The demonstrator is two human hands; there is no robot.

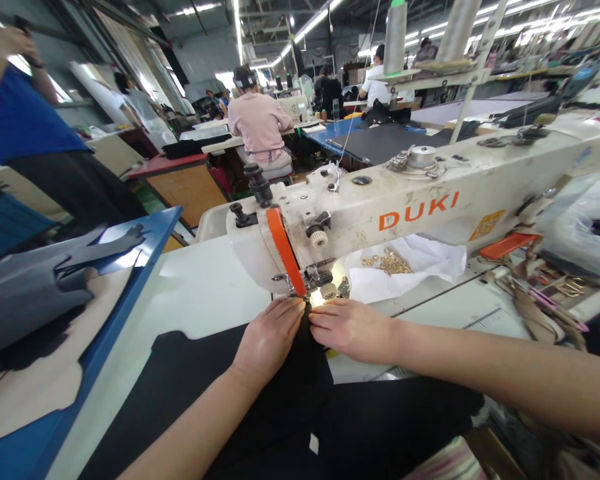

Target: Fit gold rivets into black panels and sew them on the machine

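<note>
A white sewing machine with orange DUKI lettering stands in front of me, its small lamp lighting the needle area. A large piece of black fabric spreads from under the needle toward me and over the table's front edge. My left hand is closed on the fabric just left of the needle, fingertips together. On the right side, my right hand pinches the same fabric close to the presser foot. The fingertips of both hands almost meet there, and the needle tip is hidden.
White paper holding small gold metal rings lies behind the needle. Grey and black cut pieces rest on a blue table at left. Thread cones stand above the machine. Several people work beyond; one stands at left.
</note>
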